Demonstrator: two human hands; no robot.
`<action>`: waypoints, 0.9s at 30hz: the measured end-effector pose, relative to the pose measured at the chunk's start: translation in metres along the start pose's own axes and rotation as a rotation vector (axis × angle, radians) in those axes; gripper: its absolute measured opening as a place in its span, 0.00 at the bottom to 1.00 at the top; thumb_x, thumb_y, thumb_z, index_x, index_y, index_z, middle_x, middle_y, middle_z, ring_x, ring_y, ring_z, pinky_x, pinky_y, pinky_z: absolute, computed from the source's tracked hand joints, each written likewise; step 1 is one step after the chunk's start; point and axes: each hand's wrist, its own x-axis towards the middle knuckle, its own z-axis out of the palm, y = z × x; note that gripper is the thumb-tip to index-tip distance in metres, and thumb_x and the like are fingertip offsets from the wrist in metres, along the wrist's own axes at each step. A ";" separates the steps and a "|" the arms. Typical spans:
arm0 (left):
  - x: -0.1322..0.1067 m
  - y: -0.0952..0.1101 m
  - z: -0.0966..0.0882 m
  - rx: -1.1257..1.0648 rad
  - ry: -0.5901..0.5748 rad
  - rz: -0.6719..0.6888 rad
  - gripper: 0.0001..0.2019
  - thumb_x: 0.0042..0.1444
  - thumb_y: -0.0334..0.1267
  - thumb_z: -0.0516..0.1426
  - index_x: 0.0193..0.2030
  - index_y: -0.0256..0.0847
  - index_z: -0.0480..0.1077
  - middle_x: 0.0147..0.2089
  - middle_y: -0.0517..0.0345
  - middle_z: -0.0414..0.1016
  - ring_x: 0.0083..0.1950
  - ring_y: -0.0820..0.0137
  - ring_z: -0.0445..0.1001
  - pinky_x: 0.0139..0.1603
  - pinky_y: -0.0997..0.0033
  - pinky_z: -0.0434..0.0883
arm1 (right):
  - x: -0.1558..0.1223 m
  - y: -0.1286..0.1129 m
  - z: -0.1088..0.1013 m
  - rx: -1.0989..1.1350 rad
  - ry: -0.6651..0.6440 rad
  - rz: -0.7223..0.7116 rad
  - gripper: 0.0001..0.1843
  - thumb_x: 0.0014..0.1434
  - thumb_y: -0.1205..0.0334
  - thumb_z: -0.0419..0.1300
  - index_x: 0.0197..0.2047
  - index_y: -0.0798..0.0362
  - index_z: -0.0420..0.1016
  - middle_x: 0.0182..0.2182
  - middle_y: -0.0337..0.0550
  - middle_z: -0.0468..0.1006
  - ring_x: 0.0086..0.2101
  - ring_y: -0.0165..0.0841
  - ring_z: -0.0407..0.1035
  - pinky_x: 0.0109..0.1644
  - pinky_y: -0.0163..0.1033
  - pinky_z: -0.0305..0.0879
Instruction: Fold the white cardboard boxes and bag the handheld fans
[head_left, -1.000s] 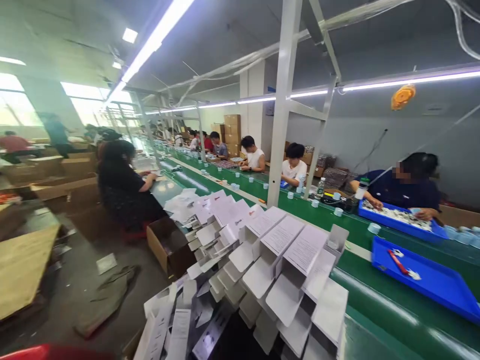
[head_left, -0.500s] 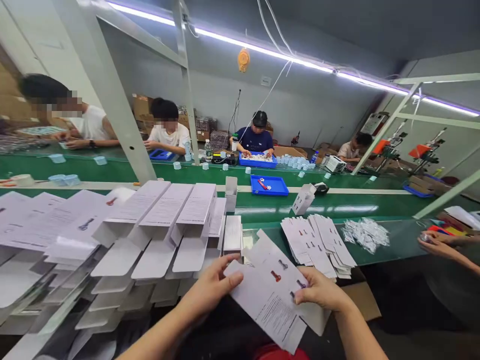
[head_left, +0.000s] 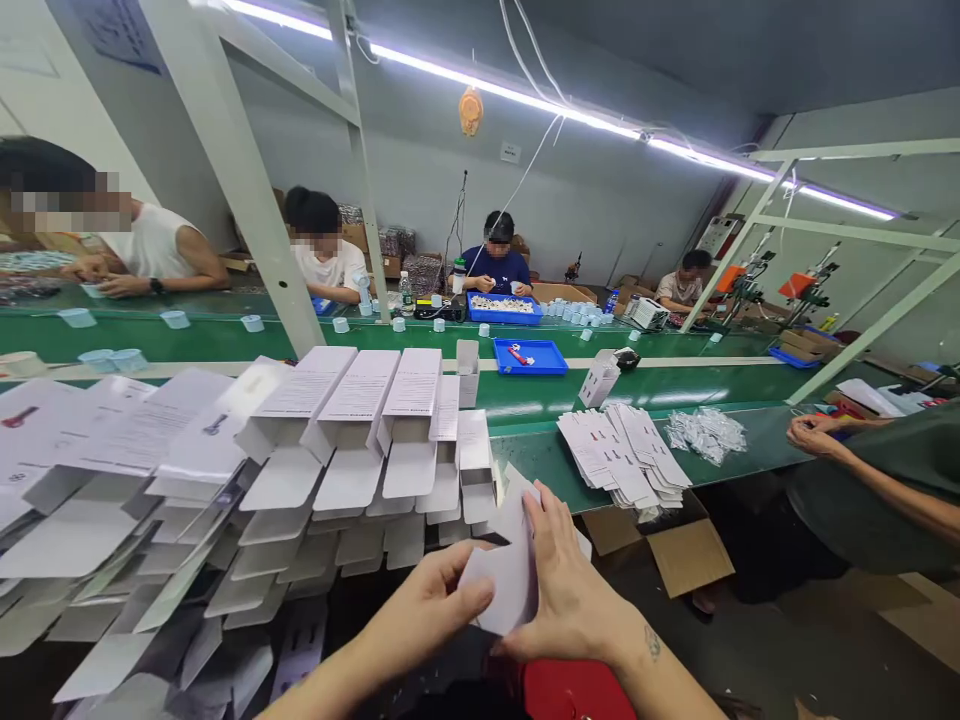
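We are holding a white folding carton (head_left: 519, 575) just off the near edge of the green bench (head_left: 517, 462). With the left hand (head_left: 439, 595) we are pinching its left side between thumb and fingers; with the right hand (head_left: 566, 580) we are clasping the opposite side, fingers extended, presumably because opposed support is steadying the thin card. Flat cartons (head_left: 637, 455) are lying fanned on the bench, apparently within easy reach, while erected cartons (head_left: 360, 400) are lying stacked at left, flaps facing us, probably to save space.
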 end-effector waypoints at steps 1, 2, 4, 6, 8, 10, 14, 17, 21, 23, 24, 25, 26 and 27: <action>-0.004 0.004 -0.005 -0.067 -0.035 -0.015 0.35 0.41 0.63 0.65 0.52 0.41 0.73 0.42 0.53 0.79 0.41 0.63 0.74 0.42 0.68 0.68 | -0.003 -0.002 0.003 0.004 -0.018 -0.002 0.84 0.33 0.41 0.74 0.65 0.44 0.05 0.68 0.60 0.15 0.66 0.64 0.14 0.65 0.75 0.27; -0.007 0.009 -0.009 -0.124 -0.045 -0.030 0.37 0.39 0.63 0.65 0.54 0.43 0.72 0.45 0.51 0.79 0.45 0.60 0.75 0.43 0.67 0.69 | -0.006 -0.004 0.005 0.007 -0.035 -0.010 0.83 0.33 0.42 0.74 0.65 0.44 0.05 0.68 0.61 0.17 0.66 0.64 0.15 0.65 0.75 0.28; -0.009 0.020 -0.016 -0.164 -0.050 -0.074 0.36 0.40 0.57 0.68 0.56 0.43 0.70 0.48 0.49 0.79 0.47 0.60 0.76 0.43 0.67 0.69 | -0.012 -0.009 0.008 0.015 -0.054 -0.034 0.83 0.33 0.44 0.74 0.65 0.43 0.06 0.69 0.60 0.19 0.66 0.64 0.16 0.65 0.75 0.28; -0.009 0.028 -0.019 -0.147 -0.111 -0.126 0.31 0.43 0.46 0.70 0.55 0.40 0.72 0.44 0.49 0.80 0.41 0.65 0.77 0.41 0.70 0.69 | -0.017 -0.014 0.010 0.035 -0.050 -0.051 0.83 0.33 0.46 0.75 0.65 0.44 0.06 0.69 0.61 0.20 0.67 0.64 0.18 0.65 0.74 0.28; -0.009 0.030 -0.018 -0.194 -0.205 -0.150 0.26 0.45 0.41 0.69 0.52 0.37 0.74 0.41 0.48 0.81 0.36 0.68 0.77 0.39 0.72 0.69 | -0.021 -0.018 0.011 0.066 -0.039 -0.051 0.84 0.32 0.47 0.76 0.65 0.45 0.06 0.69 0.63 0.20 0.67 0.64 0.20 0.65 0.74 0.30; -0.010 0.027 -0.017 -0.270 -0.243 -0.158 0.23 0.46 0.42 0.69 0.49 0.36 0.76 0.40 0.47 0.81 0.36 0.68 0.78 0.39 0.71 0.70 | -0.024 -0.019 0.011 0.085 -0.024 -0.051 0.84 0.30 0.48 0.76 0.67 0.47 0.09 0.69 0.64 0.22 0.67 0.66 0.21 0.65 0.74 0.30; -0.013 0.016 -0.016 -0.331 -0.213 -0.182 0.20 0.46 0.44 0.69 0.44 0.35 0.78 0.40 0.45 0.82 0.41 0.62 0.79 0.43 0.67 0.71 | -0.028 -0.016 0.013 0.103 -0.002 -0.062 0.84 0.29 0.47 0.76 0.68 0.47 0.12 0.69 0.64 0.25 0.67 0.66 0.24 0.65 0.74 0.32; -0.015 0.012 -0.015 -0.274 -0.088 -0.177 0.18 0.46 0.45 0.68 0.40 0.34 0.78 0.39 0.45 0.83 0.38 0.63 0.79 0.41 0.67 0.72 | -0.030 -0.016 0.014 0.067 0.042 -0.100 0.83 0.30 0.46 0.76 0.67 0.47 0.12 0.69 0.64 0.25 0.67 0.66 0.25 0.65 0.74 0.31; -0.017 0.013 -0.015 -0.222 0.058 -0.176 0.15 0.41 0.39 0.70 0.34 0.35 0.75 0.31 0.51 0.82 0.31 0.68 0.78 0.34 0.72 0.69 | -0.032 -0.019 0.013 0.027 0.101 -0.170 0.80 0.31 0.43 0.75 0.67 0.45 0.15 0.68 0.64 0.27 0.66 0.68 0.27 0.64 0.77 0.30; -0.019 0.014 -0.015 -0.282 0.089 -0.239 0.15 0.37 0.39 0.71 0.29 0.35 0.73 0.29 0.50 0.82 0.30 0.68 0.77 0.33 0.72 0.69 | -0.032 -0.020 0.013 0.036 0.126 -0.190 0.80 0.31 0.42 0.75 0.67 0.44 0.15 0.68 0.65 0.27 0.66 0.68 0.28 0.64 0.77 0.33; -0.020 0.015 -0.014 -0.305 0.110 -0.259 0.15 0.36 0.39 0.71 0.27 0.35 0.71 0.29 0.51 0.81 0.30 0.69 0.77 0.33 0.72 0.69 | -0.032 -0.021 0.014 0.034 0.141 -0.198 0.80 0.31 0.42 0.75 0.67 0.45 0.15 0.68 0.65 0.28 0.66 0.68 0.29 0.63 0.77 0.33; -0.020 0.017 -0.013 -0.302 0.132 -0.261 0.16 0.36 0.40 0.70 0.25 0.36 0.69 0.27 0.52 0.81 0.29 0.70 0.76 0.32 0.73 0.68 | -0.031 -0.022 0.014 0.022 0.154 -0.207 0.80 0.30 0.42 0.75 0.67 0.45 0.16 0.68 0.65 0.29 0.66 0.68 0.30 0.63 0.77 0.33; -0.021 0.018 -0.012 -0.269 0.145 -0.249 0.16 0.37 0.39 0.70 0.25 0.37 0.68 0.25 0.55 0.79 0.27 0.72 0.74 0.31 0.74 0.67 | -0.030 -0.023 0.015 0.001 0.158 -0.226 0.79 0.30 0.42 0.74 0.67 0.45 0.18 0.68 0.66 0.31 0.66 0.69 0.32 0.63 0.78 0.32; -0.020 0.019 -0.010 -0.205 0.143 -0.223 0.16 0.37 0.38 0.70 0.27 0.37 0.68 0.25 0.59 0.78 0.25 0.74 0.72 0.30 0.76 0.65 | -0.029 -0.024 0.015 -0.025 0.155 -0.255 0.78 0.30 0.43 0.74 0.67 0.45 0.20 0.67 0.66 0.32 0.66 0.69 0.33 0.62 0.78 0.31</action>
